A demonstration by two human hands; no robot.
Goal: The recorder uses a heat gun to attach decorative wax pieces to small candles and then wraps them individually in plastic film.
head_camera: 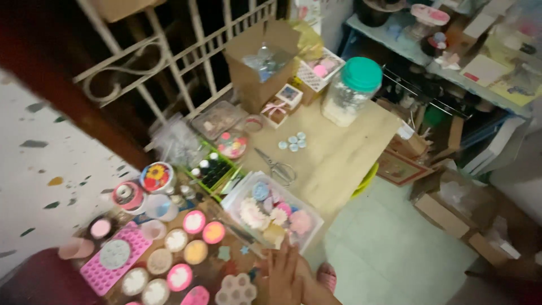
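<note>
1. One hand [285, 277] lies flat at the near edge of the worktop [339, 152], fingers stretched out and gripping nothing; which hand it is cannot be told.
2. Its fingertips reach the near corner of a clear plastic box [271, 212] packed with pastel flower-shaped pieces, at the worktop's front.
3. Left of the hand, round cups [195, 222] of pink, cream and orange sit beside a pink dimpled silicone mould [107, 265].
4. Metal scissors [276, 166], a green-lidded jar [351, 90] and an open cardboard box [262, 62] stand farther back.
5. The pale wooden worktop meets a white railing [186, 51]; the floor [389, 248] is tiled green.
</note>
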